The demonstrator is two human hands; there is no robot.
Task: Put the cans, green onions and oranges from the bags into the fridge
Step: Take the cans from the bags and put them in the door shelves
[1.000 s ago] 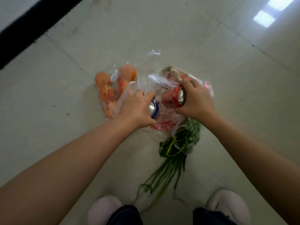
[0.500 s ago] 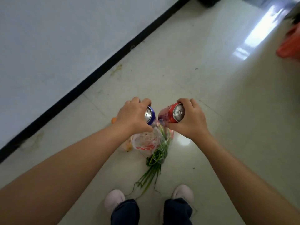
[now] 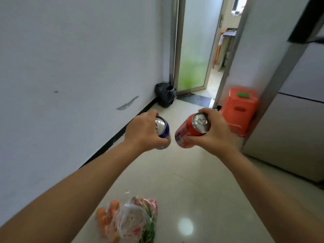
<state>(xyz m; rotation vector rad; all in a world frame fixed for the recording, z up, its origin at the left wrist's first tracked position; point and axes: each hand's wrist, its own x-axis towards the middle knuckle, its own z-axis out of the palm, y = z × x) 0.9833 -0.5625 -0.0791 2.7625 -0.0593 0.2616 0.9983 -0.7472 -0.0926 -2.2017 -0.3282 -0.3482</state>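
Note:
My left hand (image 3: pixel 142 132) grips a blue can (image 3: pixel 164 131) and my right hand (image 3: pixel 214 132) grips a red can (image 3: pixel 190 133), both held up in front of me with their silver tops showing. Down on the floor near the bottom edge lie the clear plastic bags (image 3: pixel 131 223). Oranges (image 3: pixel 107 218) fill the left bag, another red can (image 3: pixel 150 204) shows in the middle one, and green onions (image 3: pixel 149 234) stick out at the lower right. The grey fridge (image 3: pixel 287 130) stands at the right with its doors closed.
A white wall with a black skirting runs along the left. An orange plastic stool (image 3: pixel 240 109) stands beside the fridge. A black rubbish bag (image 3: pixel 165 94) sits in the corner by a frosted glass door (image 3: pixel 192 46), with an open doorway behind.
Both hands lifted the cans out of the bags and up to chest height. My view rose from the floor to the hallway, so the bags now lie at the bottom edge.

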